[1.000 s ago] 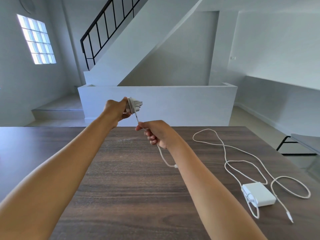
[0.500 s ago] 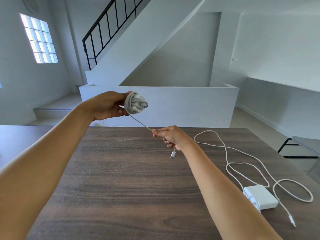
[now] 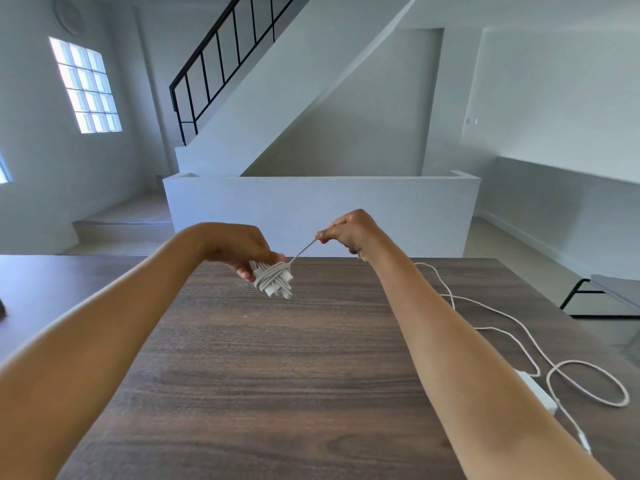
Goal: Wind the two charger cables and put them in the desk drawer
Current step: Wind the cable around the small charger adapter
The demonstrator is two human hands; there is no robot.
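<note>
My left hand [image 3: 242, 249] grips a white charger block wrapped in its own cable, the wound charger [image 3: 274, 280], held just above the far part of the dark wooden desk [image 3: 277, 375]. A short taut length of cable end [image 3: 304, 251] runs up and right to my right hand [image 3: 349, 232], which pinches it. A second white charger [image 3: 538, 393] lies on the desk at the right, partly hidden by my right forearm. Its loose cable [image 3: 588, 386] sprawls in loops. No drawer is in view.
Beyond the desk stand a low white wall [image 3: 322, 213] and a staircase with a black railing [image 3: 221, 60]. A black-legged bench [image 3: 613, 292] sits off the desk's right edge. A window [image 3: 85, 86] is at the left.
My left hand has turned over and dropped, so the wound charger now points down. My right hand has risen and moved right, pulling the cable's last stretch up over it.
</note>
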